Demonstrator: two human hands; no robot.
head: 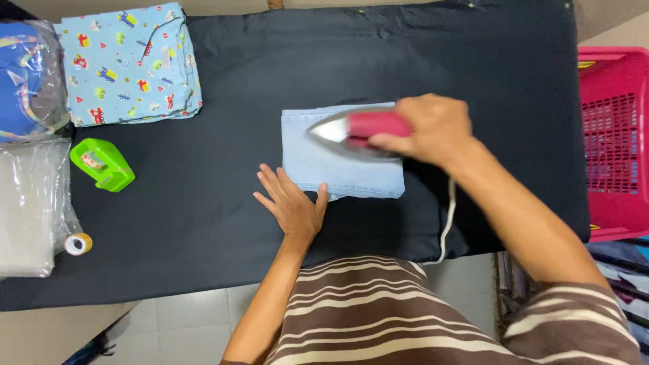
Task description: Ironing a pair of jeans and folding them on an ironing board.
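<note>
A folded light-blue denim piece [324, 165] lies in the middle of a table covered in black cloth [203, 203]. My right hand [429, 128] grips the red handle of a silver iron [355, 132], which rests on the denim with its tip pointing left. My left hand [292, 203] lies flat with fingers spread on the black cloth, its thumb touching the denim's lower left corner. The iron's white cord [448, 223] drops off the near table edge.
A folded light-blue printed garment [128, 64] lies at the far left. Near it are a green tape dispenser [103, 164], clear plastic bags [30, 203], a small tape roll [78, 243] and a blue packaged item [27, 78]. A pink laundry basket [615, 142] stands at the right.
</note>
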